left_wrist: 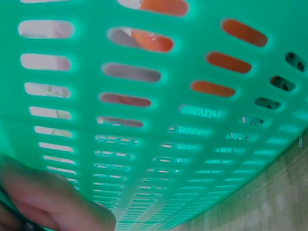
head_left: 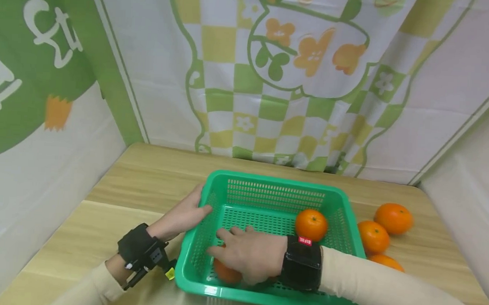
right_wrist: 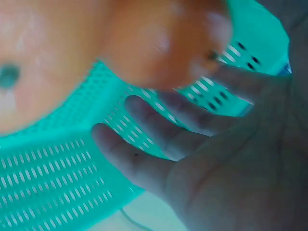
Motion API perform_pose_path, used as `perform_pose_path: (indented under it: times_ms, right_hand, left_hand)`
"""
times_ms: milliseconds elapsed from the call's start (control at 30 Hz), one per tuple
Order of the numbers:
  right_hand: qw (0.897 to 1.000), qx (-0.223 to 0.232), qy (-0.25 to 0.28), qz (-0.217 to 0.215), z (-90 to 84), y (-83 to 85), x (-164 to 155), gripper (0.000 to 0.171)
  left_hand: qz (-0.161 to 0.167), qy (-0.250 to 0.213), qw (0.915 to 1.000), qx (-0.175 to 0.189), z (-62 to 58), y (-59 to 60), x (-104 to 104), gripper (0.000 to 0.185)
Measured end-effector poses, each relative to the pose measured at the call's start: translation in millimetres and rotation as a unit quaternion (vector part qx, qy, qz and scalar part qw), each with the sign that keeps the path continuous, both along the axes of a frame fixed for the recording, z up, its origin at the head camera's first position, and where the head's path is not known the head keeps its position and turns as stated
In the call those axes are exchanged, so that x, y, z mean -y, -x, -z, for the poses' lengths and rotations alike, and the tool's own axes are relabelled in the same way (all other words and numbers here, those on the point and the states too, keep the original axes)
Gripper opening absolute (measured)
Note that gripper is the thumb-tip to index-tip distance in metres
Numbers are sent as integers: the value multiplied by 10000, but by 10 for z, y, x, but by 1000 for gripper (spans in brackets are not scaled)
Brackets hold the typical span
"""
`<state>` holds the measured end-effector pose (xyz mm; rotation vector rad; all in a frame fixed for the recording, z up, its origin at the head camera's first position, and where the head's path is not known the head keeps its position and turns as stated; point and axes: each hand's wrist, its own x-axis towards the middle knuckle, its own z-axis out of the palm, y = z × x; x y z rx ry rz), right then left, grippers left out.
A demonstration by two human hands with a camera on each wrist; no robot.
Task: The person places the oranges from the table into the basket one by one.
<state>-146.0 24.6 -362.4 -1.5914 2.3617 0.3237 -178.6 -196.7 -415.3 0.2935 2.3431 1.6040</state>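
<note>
Oranges were the matter in hand: one orange [head_left: 226,273] lay in the near left corner of the green basket [head_left: 267,183], mostly covered by the right hand [head_left: 249,256], whose fingers spread loosely over it. In the right wrist view those fingers [right_wrist: 159,139] were nearly straight and apart, with the fruit [right_wrist: 144,43] blurred just beyond them, so the hand hovered at or rested on the orange rather than gripping it. A second orange [head_left: 311,224] sat on the basket floor toward the right wall, apart from the first.

The left hand [head_left: 183,216] held the basket's left rim, thumb hooked over the edge and inside the wall; the left wrist view showed a finger [left_wrist: 53,197] against the slotted wall [left_wrist: 159,120].

Three more oranges lay on the wooden table [head_left: 143,184] just right of the basket: a far one [head_left: 393,218], a middle one [head_left: 373,236], and a near one [head_left: 386,262] partly hidden by the right sleeve. A checked green and yellow cloth [head_left: 273,80] hung behind.
</note>
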Motion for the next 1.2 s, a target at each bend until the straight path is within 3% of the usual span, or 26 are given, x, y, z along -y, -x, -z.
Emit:
perform_pose_path:
  times_ms: [233,367,433,533,633,733,867,1000,1200]
  right_hand:
    - [9967,329,447,587,-396,33,-351,80]
    - [9855,203,1388,955,-613,133,-669,80]
    - [9715,-17,2071,1152,-709,188,-848,82]
    - [9401,-351,2995,1590,-816,285,-1120,86]
    - [9101,-725,3501,2096,-870,414,-1413,89]
    - [8844,-859,3658,2768,-839,579,-1741,91]
    - [8571,-717,3607,3606,-662,866,-2205,90]
    - [8416,-526,3382,4178,-434,1117,-2628,89]
    - [8277,-353,2951,4759,-139,1274,-3077,95]
  left_hand:
    - [-3,71,9999,-71,-6,5,-9,71]
    - [-24,62,10000,-65,-6,-5,-12,71]
    - [-49,59,10000,-49,-3,-7,-14,72]
    - [-43,26,10000,-25,0,-7,-13,74]
    - [-38,13,10000,-33,-1,1,-8,74]
    - [-4,-2,10000,-70,-5,14,-10,73]
    - [-18,-9,10000,-71,5,12,-7,74]
    - [-37,-5,10000,-63,9,-6,1,74]
    - [-24,2,10000,-43,-1,15,-1,72]
